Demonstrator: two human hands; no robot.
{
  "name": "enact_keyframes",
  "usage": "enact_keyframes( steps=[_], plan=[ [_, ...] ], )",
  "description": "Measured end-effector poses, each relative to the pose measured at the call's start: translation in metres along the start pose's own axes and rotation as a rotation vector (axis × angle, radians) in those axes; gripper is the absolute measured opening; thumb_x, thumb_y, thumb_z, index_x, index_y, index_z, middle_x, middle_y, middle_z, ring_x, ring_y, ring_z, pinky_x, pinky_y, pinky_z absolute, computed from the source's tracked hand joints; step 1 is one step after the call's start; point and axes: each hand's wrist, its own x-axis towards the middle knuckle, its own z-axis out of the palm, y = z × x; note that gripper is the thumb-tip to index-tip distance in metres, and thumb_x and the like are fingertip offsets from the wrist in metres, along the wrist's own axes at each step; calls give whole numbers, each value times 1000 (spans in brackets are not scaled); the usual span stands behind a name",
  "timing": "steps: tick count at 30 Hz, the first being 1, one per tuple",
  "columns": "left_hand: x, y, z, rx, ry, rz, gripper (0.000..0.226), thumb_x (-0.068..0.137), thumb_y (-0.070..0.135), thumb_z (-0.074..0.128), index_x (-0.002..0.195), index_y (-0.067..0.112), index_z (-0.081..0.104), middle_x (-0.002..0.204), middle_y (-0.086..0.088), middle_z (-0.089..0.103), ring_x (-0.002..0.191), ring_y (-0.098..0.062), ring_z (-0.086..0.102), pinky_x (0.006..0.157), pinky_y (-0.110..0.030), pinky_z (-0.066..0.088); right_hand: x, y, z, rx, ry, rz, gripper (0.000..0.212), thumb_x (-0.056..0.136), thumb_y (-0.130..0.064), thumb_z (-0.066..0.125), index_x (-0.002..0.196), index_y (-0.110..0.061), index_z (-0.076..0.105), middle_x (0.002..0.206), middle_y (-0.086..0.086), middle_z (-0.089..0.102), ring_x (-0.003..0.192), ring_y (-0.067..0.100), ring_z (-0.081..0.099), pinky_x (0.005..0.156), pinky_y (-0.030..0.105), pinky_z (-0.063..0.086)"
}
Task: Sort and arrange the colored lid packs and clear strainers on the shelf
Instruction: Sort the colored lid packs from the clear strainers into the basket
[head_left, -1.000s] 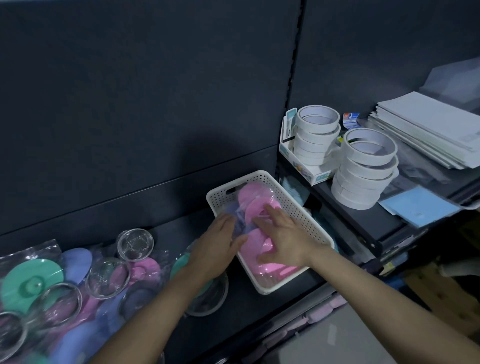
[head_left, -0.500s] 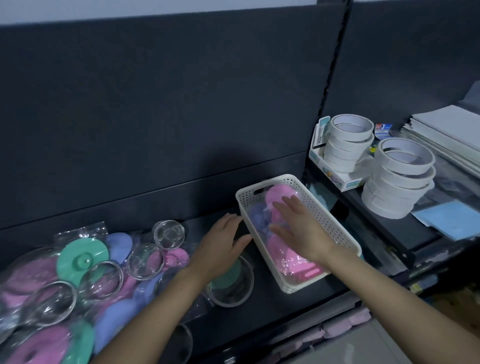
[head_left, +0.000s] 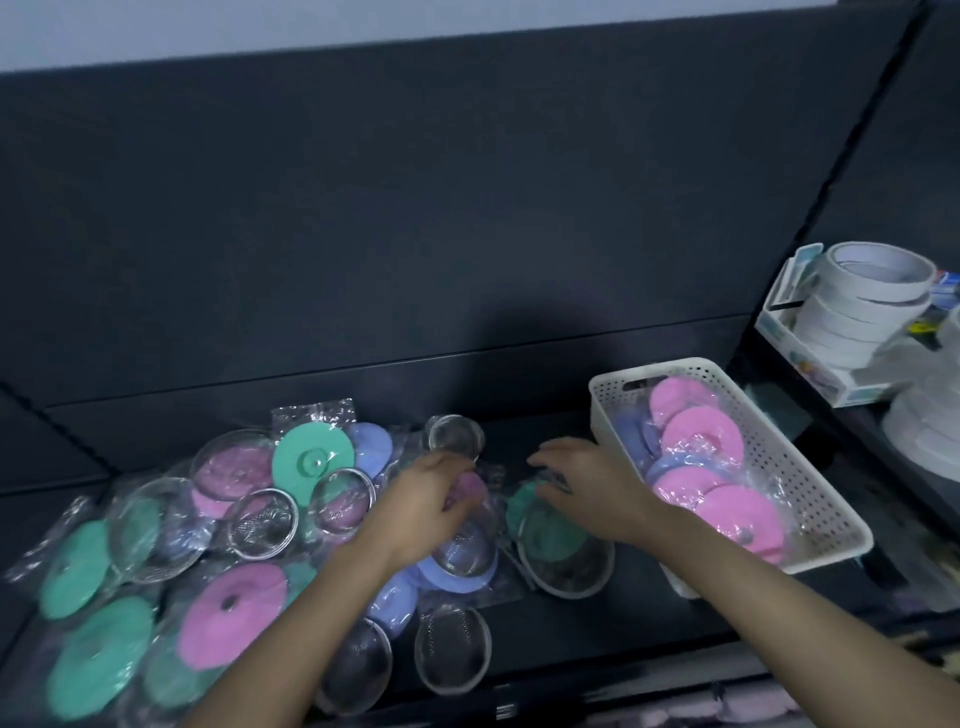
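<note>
Plastic-wrapped lid packs in green (head_left: 311, 462), pink (head_left: 231, 616) and purple lie in a loose heap on the dark shelf, mixed with clear strainers (head_left: 262, 525). A white perforated basket (head_left: 610, 400) on the right holds pink lid packs (head_left: 701, 436) and purple ones. My left hand (head_left: 426, 501) is curled around a small pink lid pack (head_left: 470, 486) in the middle of the heap. My right hand (head_left: 592, 480) hovers with fingers spread just left of the basket, over a green lid pack (head_left: 524, 512) that lies on a large clear strainer (head_left: 566, 569).
Stacks of white tape rolls (head_left: 872, 296) stand in a carton on the neighbouring shelf at the right. A dark back panel rises behind the heap. More clear strainers (head_left: 452, 649) lie near the shelf's front edge.
Both hands have left the basket and moved left to the heap. The left hand has closed on a pink lid pack. The view has swung left.
</note>
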Motion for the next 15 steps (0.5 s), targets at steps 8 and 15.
enact_keyframes(
  steps=[8,15],
  plan=[
    [-15,-19,15,217,-139,195,66,58,57,55,113,21,61,107,2,64,107,-20,57,100,-26,31,-4,-2,27,-133,-342,126,53,78,-32,65,126,-14,52,130,10,51,124,28,45,103,29,37],
    [-2,-14,23,194,28,94,66,61,52,54,119,21,60,103,2,62,95,-25,59,92,-30,29,-7,7,26,-152,-300,165,66,70,-42,66,130,-27,43,129,12,46,121,36,44,102,36,41]
  ],
)
